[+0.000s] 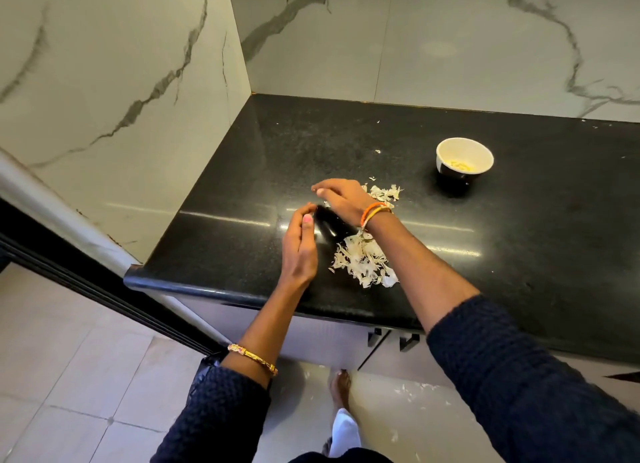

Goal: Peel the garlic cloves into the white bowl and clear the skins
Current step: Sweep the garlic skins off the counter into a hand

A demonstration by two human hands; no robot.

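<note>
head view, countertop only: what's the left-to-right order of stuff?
Left hand → right hand → near pile of garlic skins → white bowl with peeled cloves inside. The smaller skin pile behind the right wrist overlaps the near pile's span, so it is left out.

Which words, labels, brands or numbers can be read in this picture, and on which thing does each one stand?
None. No readable text shows anywhere.
The white bowl shows no print.
The black counter and the marble wall carry only veins and specks, no writing.
The bangles on both wrists are too small to show any marking.
</note>
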